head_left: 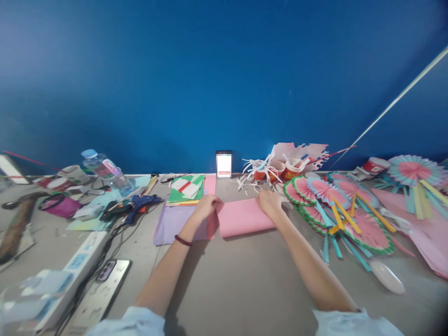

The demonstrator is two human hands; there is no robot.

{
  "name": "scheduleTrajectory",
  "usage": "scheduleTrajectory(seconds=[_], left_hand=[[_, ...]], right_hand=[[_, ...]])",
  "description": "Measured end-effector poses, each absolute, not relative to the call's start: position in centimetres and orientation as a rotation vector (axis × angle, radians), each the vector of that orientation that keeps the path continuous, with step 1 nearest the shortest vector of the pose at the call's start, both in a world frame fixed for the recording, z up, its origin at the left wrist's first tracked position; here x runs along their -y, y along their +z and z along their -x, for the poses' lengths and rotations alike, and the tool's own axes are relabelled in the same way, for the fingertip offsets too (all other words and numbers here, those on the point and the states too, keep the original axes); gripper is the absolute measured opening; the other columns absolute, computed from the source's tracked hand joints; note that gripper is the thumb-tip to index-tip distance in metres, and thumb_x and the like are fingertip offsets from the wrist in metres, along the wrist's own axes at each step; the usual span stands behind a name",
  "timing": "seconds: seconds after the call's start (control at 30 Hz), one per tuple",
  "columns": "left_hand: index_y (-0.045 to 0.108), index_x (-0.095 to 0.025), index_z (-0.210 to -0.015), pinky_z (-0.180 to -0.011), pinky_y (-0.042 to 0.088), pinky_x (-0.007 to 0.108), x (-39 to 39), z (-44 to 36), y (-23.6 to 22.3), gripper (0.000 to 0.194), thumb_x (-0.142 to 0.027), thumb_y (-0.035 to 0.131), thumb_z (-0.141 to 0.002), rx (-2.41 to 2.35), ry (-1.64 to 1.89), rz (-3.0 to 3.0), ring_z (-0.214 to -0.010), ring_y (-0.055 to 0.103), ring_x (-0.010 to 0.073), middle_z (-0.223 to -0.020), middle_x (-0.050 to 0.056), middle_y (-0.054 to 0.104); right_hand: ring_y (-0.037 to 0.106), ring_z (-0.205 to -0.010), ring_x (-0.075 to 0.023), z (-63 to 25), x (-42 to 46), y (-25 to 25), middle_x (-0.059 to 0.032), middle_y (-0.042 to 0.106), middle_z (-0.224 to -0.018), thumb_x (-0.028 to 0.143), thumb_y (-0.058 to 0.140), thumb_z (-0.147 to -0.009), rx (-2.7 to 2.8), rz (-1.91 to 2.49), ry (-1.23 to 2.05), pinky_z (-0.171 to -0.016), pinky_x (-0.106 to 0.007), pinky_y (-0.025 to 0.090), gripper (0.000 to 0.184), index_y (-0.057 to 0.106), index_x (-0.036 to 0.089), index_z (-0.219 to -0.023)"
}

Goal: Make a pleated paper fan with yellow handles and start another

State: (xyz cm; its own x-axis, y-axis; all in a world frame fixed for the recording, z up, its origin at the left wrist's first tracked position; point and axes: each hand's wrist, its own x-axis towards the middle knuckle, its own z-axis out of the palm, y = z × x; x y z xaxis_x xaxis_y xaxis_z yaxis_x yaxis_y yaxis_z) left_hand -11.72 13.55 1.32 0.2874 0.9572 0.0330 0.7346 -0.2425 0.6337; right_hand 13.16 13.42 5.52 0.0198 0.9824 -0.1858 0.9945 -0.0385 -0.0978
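Note:
A pink sheet of paper [243,218] is folded over on itself, its rounded fold toward me, on the grey table. At its far left corner, my left hand [209,206] pinches the edge between thumb and fingers. My right hand [269,203] grips the far right corner, fingers curled over and partly hidden. Just left of the folded sheet lies a stack of purple paper [167,228], with green and white pieces [187,189] on top. Paper fans [336,196] in pink, green and blue lie to the right of my right hand.
A phone [224,165] leans upright against the blue wall. Paper cups [276,171] with white strips stand right of it. On the left are a glue gun [140,205], a water bottle [107,170], a power strip [75,270], a hammer [21,219] and another phone [101,294].

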Motion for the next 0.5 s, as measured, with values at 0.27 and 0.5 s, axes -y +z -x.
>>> scheduleTrajectory(seconds=[0.27, 0.5], left_hand=[[0.076, -0.016, -0.084, -0.083, 0.049, 0.032, -14.0, 11.8, 0.9, 0.023, -0.013, 0.054, -0.077, -1.496, 0.589, -2.07, -0.085, 0.066, 0.0226, -0.091, 0.01, 0.073], [0.077, -0.015, -0.085, -0.082, 0.05, 0.033, -14.1, 11.8, 0.7, 0.025, -0.013, 0.054, -0.076, -1.511, 0.601, -2.062, -0.085, 0.066, 0.0241, -0.093, 0.011, 0.074]], right_hand=[[0.061, -0.106, -0.0333, -11.9, -14.2, 6.6, -0.0247, 0.065, -0.114, 0.047, 0.054, -0.085, -2.144, -2.159, -0.308, -0.083, -0.037, 0.047, 0.049, 0.066, 0.007, -0.112], [0.059, -0.107, -0.033, -9.2, -15.7, 7.4, -0.0229, 0.064, -0.117, 0.054, 0.067, -0.073, -2.088, -2.055, -0.299, -0.082, -0.041, 0.048, 0.058, 0.066, 0.011, -0.113]])
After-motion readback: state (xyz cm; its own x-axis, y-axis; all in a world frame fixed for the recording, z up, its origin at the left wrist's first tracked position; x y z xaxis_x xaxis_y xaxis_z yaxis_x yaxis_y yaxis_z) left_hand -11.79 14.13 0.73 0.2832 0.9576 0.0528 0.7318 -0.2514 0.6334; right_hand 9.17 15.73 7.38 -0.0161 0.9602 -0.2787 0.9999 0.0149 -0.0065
